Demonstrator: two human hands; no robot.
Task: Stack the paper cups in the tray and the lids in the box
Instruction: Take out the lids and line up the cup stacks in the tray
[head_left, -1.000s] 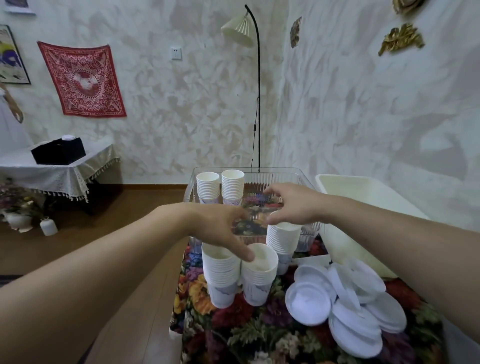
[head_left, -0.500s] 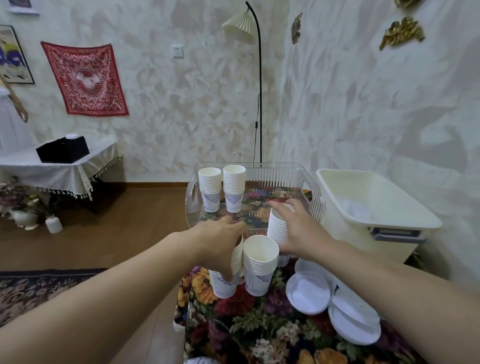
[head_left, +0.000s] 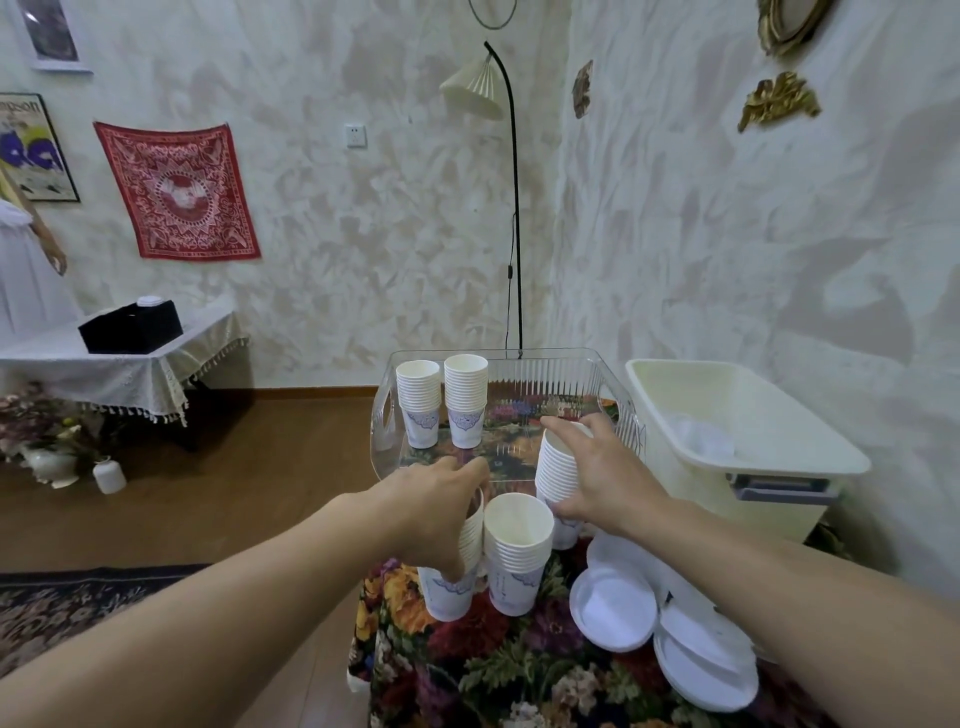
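Three stacks of white paper cups stand on the floral tablecloth in front of the clear tray (head_left: 618, 400). My left hand (head_left: 434, 512) grips the left stack (head_left: 449, 587) from above. My right hand (head_left: 597, 480) wraps round the right stack (head_left: 555, 467), thumb near its base. The middle stack (head_left: 516, 556) stands free between them. Two more cup stacks (head_left: 441, 402) stand inside the tray at its far left. Several white lids (head_left: 613, 608) lie on the cloth at the right. The cream box (head_left: 748, 410) beside the table holds a few lids (head_left: 701, 439).
The table (head_left: 493, 670) with its floral cloth ends just left of the cup stacks, above wooden floor. A floor lamp (head_left: 511, 208) stands behind the tray. The box sits against the right wall. A side table with a black box (head_left: 130, 327) is far left.
Both hands have closed on the outer cup stacks, the left dropping over its stack and the right sliding down its stack. The camera has tilted, showing more of the room.
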